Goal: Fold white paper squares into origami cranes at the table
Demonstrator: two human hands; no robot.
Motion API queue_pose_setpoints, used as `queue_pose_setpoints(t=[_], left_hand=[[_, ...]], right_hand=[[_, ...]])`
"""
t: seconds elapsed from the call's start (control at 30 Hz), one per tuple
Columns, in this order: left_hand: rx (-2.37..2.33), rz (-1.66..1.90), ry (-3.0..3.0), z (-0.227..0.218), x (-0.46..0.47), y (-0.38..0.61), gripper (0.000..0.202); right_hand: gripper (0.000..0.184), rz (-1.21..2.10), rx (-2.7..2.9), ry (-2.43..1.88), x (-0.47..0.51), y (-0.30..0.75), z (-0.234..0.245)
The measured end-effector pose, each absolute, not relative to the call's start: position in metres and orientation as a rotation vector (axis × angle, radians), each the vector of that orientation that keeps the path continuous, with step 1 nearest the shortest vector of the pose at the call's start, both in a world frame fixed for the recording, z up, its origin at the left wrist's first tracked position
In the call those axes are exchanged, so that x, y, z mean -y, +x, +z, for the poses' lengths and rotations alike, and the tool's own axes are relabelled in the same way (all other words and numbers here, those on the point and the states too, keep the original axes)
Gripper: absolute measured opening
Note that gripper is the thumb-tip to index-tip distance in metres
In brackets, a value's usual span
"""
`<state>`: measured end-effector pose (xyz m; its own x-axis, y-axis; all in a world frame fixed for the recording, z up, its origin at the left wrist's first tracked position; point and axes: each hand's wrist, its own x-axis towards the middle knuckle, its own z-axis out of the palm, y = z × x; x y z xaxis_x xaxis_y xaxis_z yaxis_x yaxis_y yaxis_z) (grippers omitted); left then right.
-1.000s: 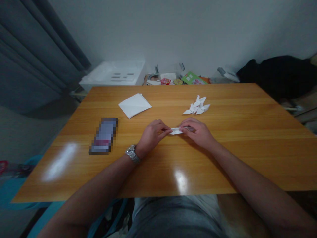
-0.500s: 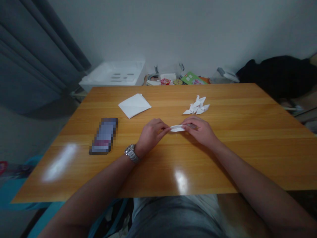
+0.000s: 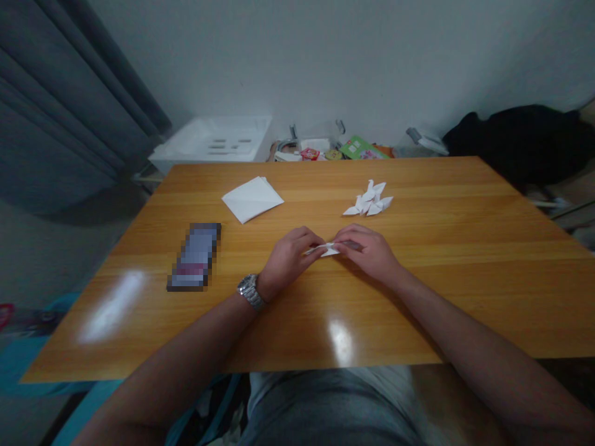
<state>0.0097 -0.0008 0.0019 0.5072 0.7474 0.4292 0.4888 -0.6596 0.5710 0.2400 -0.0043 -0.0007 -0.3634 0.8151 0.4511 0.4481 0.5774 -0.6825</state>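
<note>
A small folded white paper piece (image 3: 328, 250) lies at the middle of the wooden table (image 3: 418, 279). My left hand (image 3: 288, 257), with a metal watch on its wrist, pinches the paper's left end with curled fingers. My right hand (image 3: 365, 251) presses and pinches its right end, covering most of that side. Both hands rest low on the tabletop, fingertips nearly meeting over the paper.
A stack of white paper sheets (image 3: 252, 197) lies at the back left. Finished white folded figures (image 3: 369, 201) sit at the back right. A phone (image 3: 195, 256) lies left of my hands. Clutter, a white box (image 3: 214, 141) and dark cloth (image 3: 520, 139) line the wall behind.
My hands have drawn closer together over the paper and shifted slightly towards me; less of the white paper shows between them than before.
</note>
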Motion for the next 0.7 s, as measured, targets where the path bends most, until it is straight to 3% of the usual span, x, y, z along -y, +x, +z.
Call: queue_pose_setpoints(t=[0.7], left_hand=[[-1.098, 0.930, 2.355, 0.000, -0.007, -0.001, 0.015]], right_hand=[[0.012, 0.554, 1.972, -1.088, -0.005, 0.260, -0.004]])
